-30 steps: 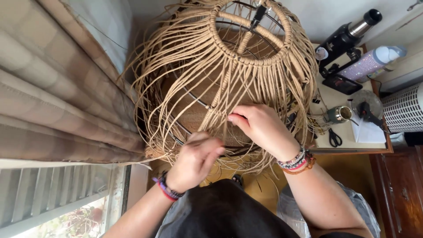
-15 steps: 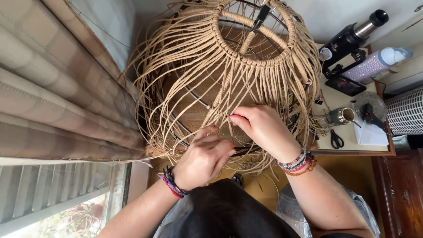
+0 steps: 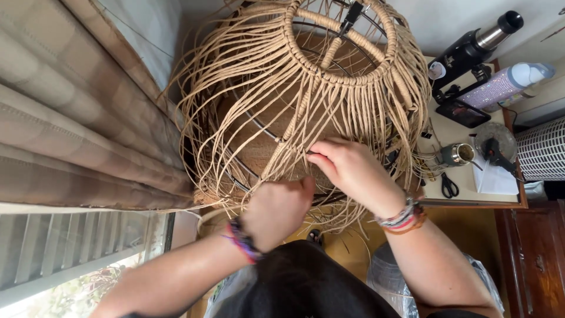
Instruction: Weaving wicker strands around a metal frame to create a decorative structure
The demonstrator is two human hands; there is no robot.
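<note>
A large wire lampshade frame (image 3: 306,100) hangs in front of me, wrapped and hung with tan rattan strands (image 3: 235,118). My right hand (image 3: 353,171) rests on the lower front of the frame, fingers pinching strands against a dark wire ring. Just below and to the left, my left hand (image 3: 276,209) is curled with its fingers closed on strands at the frame's lower edge. Both wrists wear coloured bracelets. Loose strand ends hang down under my hands.
A striped curtain (image 3: 76,135) fills the left side, with a window shutter (image 3: 70,247) below it. A small table (image 3: 471,194) at right carries a black flask (image 3: 477,44), a sparkly bottle (image 3: 506,85), a metal cup (image 3: 459,154), scissors (image 3: 449,187) and paper. A white heater (image 3: 544,150) stands far right.
My left hand has moved up and to the right, closer to my right hand, and now grips strands at the lower edge. My right hand has barely shifted.
</note>
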